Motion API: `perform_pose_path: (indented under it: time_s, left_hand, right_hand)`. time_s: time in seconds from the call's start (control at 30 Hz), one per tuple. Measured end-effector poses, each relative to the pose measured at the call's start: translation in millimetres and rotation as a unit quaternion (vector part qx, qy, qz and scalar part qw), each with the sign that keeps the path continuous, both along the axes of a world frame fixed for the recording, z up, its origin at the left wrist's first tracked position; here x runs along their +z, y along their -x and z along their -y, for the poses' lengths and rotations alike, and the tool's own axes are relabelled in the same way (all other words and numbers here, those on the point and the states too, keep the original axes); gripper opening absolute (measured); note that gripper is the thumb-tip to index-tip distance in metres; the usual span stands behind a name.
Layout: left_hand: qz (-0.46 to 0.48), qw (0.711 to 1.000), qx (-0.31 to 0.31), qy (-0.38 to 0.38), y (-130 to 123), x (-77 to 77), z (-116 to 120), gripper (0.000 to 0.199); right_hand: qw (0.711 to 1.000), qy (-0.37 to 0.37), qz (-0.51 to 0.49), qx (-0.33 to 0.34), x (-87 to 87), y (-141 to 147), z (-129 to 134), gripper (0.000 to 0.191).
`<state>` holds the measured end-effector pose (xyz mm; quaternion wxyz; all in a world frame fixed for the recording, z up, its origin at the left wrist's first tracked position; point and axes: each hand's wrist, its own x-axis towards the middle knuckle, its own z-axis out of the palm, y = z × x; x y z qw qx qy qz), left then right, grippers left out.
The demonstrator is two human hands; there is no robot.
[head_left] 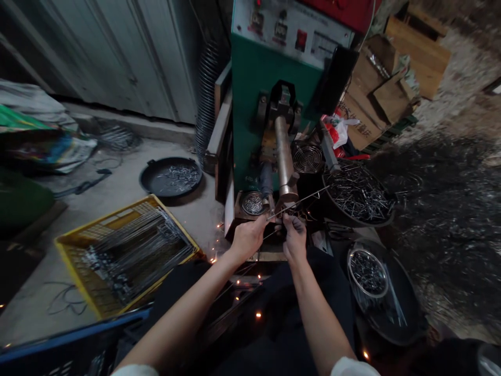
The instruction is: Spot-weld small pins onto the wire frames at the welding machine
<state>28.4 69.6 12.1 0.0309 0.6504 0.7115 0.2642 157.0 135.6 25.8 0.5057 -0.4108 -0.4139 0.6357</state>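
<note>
Both hands are at the front of a green machine (250, 104), just below its metal cylinder (284, 151). My left hand (249, 237) is closed on a thin metal rod (307, 197), which slants up to the right past the cylinder's end. Close beside it, my right hand (294, 235) is closed with its fingertips by the machine's lower tip; what they pinch is too small to make out. A small round dish of metal bits (252, 203) stands left of the tip. Orange sparks fly below and to the left of the hands.
A yellow crate (80, 277) of wire rods and a black pan (146, 180) of small pieces stand on the left floor. At the right are a dark basin (385, 222) of metal pieces and a round bowl (385, 292) on a black tray. Cardboard (364, 122) lies behind.
</note>
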Motion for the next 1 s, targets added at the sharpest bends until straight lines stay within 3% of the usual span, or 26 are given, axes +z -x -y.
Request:
perform_pose_path:
  time_s: [0.47,0.57,0.67,0.73,0.83,0.9,1.0]
  left_hand:
    - [0.026,0.994,-0.081,-0.062,22.5,-6.7,-12.8,0.022]
    - [0.024,0.991,-0.110,-0.076,23.8,-4.4,-12.5,0.023]
    - [-0.001,0.989,-0.129,-0.074,19.9,-0.2,-3.5,0.021]
    - [-0.022,0.989,-0.138,-0.053,21.2,-0.5,10.3,0.017]
    - [-0.032,0.994,-0.106,0.005,44.6,-10.5,47.1,0.011]
    - [-0.020,0.999,-0.027,0.039,76.2,-21.2,85.6,0.014]
    - [0.017,0.985,0.167,0.049,134.0,-35.9,157.5,0.016]
  right_hand:
    - [1.000,0.009,0.022,0.008,-0.3,-3.0,4.5,0.037]
    - [0.996,0.032,0.070,0.040,-15.9,-20.1,28.7,0.036]
    - [0.979,0.046,0.157,0.124,-50.0,-42.0,72.2,0.036]
    - [0.949,0.053,0.214,0.224,-75.3,-57.2,105.3,0.034]
    - [0.878,0.056,0.279,0.384,-101.9,-77.7,144.4,0.035]
    - [0.837,0.015,0.311,0.450,-110.0,-85.7,156.4,0.033]
    - [0.805,-0.045,0.332,0.490,-113.0,-87.3,157.3,0.031]
